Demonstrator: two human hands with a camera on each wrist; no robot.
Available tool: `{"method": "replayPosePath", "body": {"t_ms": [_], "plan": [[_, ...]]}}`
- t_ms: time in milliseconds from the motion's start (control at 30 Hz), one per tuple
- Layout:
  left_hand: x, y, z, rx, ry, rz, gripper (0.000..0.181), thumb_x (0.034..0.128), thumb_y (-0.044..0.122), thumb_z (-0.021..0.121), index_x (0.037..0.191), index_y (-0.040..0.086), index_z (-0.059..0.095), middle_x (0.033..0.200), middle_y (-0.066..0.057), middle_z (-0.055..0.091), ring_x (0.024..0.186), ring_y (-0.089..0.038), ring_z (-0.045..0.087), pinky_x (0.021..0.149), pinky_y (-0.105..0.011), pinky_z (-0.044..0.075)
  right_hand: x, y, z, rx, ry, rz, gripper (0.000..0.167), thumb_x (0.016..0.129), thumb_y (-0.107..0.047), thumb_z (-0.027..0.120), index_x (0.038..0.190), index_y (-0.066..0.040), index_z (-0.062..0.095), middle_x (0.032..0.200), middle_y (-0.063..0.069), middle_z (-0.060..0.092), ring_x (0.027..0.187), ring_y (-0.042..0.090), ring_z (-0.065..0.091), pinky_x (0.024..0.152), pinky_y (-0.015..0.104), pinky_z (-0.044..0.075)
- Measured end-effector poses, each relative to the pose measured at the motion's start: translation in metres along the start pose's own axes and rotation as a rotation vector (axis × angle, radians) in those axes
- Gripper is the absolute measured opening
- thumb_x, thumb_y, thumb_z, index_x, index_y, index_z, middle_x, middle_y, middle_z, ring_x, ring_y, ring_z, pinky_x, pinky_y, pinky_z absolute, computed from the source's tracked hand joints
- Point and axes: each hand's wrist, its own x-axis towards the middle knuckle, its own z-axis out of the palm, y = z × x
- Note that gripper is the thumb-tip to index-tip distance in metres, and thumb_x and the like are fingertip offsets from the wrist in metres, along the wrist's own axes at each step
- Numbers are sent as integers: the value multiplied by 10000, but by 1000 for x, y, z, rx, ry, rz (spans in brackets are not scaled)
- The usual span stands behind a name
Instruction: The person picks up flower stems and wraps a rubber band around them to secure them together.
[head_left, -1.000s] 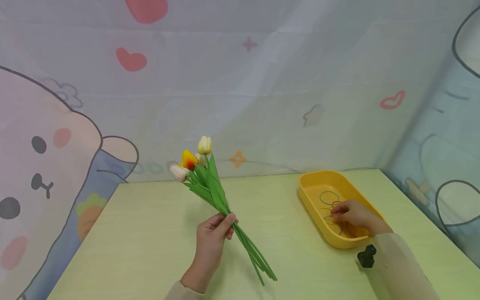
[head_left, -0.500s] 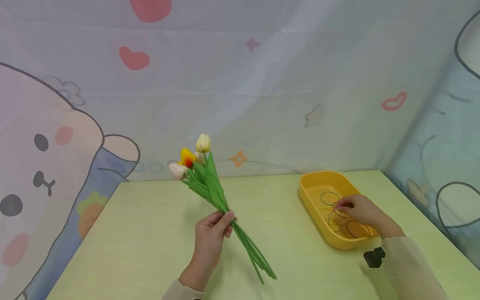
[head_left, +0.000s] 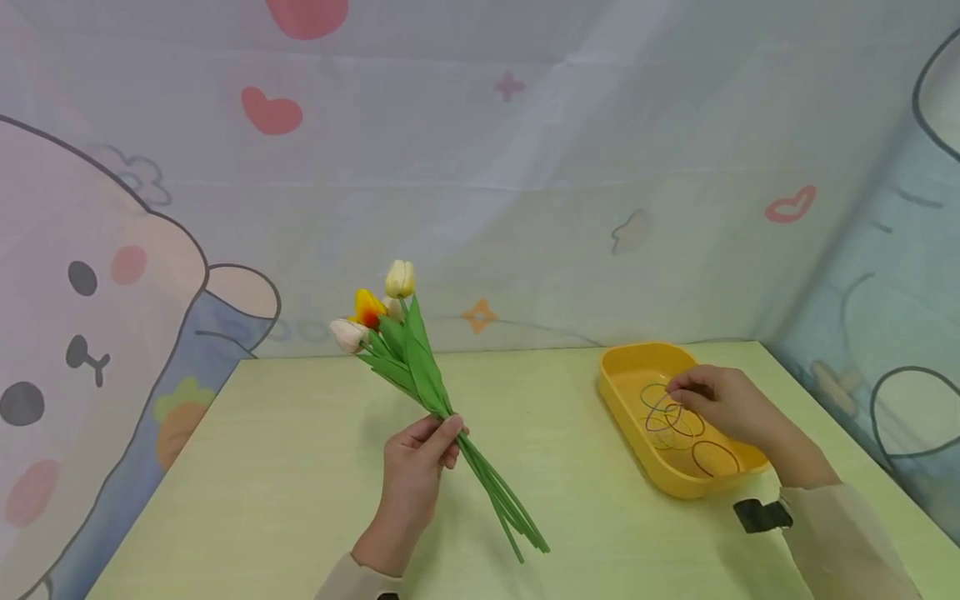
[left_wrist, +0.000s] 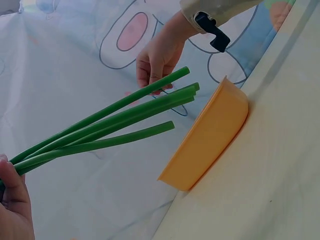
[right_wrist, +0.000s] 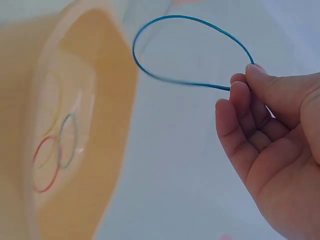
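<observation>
The left hand (head_left: 415,471) grips a bunch of artificial tulips by their green stems (head_left: 498,492); the white, yellow-red and cream blooms (head_left: 369,308) point up and left. In the left wrist view, the stem ends (left_wrist: 165,100) spread out from the left hand (left_wrist: 15,205). Above the yellow tray (head_left: 630,425), the right hand (head_left: 738,408) pinches a thin blue band between thumb and fingertips. The right wrist view shows this blue band (right_wrist: 175,81) hanging as an open loop from the right hand (right_wrist: 280,130), clear of the tray (right_wrist: 115,100).
Several coloured bands, one of them dark red (head_left: 716,473), lie inside the tray at the right of the pale green table (head_left: 285,500). Behind the table hangs a printed cloth (head_left: 450,167). A black device (head_left: 763,516) is on the right wrist.
The right hand has risen from among the bands in the tray, now with the blue band between its fingers. The left hand and the tulips have shifted slightly left and up.
</observation>
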Motion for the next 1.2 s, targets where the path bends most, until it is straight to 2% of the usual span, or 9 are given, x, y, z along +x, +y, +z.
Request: {"method": "replayPosePath", "body": {"t_ms": [133,267,433,533,767,967,1067,1200], "plan": [[0,2,-1,-8,-7,11,195,908,13,641,740,102,686,698,16,674,547,-56,486,528,-155,428,-6,-21,0,17,59,-100,79,913,-29,638,973,-38,687,919,31,674,741,63,576,643,210,519],[-1,5,-1,-6,-16,17,191,906,20,647,741,108,687,701,18,671,546,-57,485,531,-157,430,-11,-36,3,52,110,-238,120,884,28,651,943,-70,689,876,-32,660,705,37,572,599,216,512],[-2,7,-1,-10,-21,14,169,910,16,640,762,84,684,707,17,673,548,-57,486,535,-160,432,-16,-52,8,159,124,-387,219,857,94,648,939,-108,668,828,-83,622,643,62,529,522,210,447],[-3,7,0,-11,-21,8,156,910,15,640,770,68,683,708,16,673,548,-55,488,532,-156,433,-21,-61,13,225,125,-447,272,845,122,643,945,-131,653,816,-63,610,659,81,527,542,215,447],[-1,6,-2,-13,5,-4,172,912,24,641,758,84,687,704,10,673,543,-61,483,529,-161,432,-29,-80,26,384,67,-523,311,853,158,605,965,-130,636,784,-21,590,676,89,539,570,239,487],[-1,9,-2,-19,12,4,200,917,19,630,746,105,688,704,14,670,543,-64,480,533,-162,432,-33,-89,40,444,23,-609,315,840,177,608,997,-96,629,821,12,598,690,118,532,553,239,477],[-1,10,-2,-23,15,9,211,918,14,627,740,108,689,700,14,669,541,-62,480,532,-163,429,-35,-93,45,467,-2,-614,309,846,172,603,1005,-92,623,829,30,595,712,119,531,562,241,479],[-2,12,-1,-38,30,12,200,916,17,633,742,95,692,700,14,668,547,-59,483,528,-161,426,-38,-99,51,461,-27,-580,324,855,155,606,1000,-134,630,829,29,609,713,104,540,590,236,498]]}}
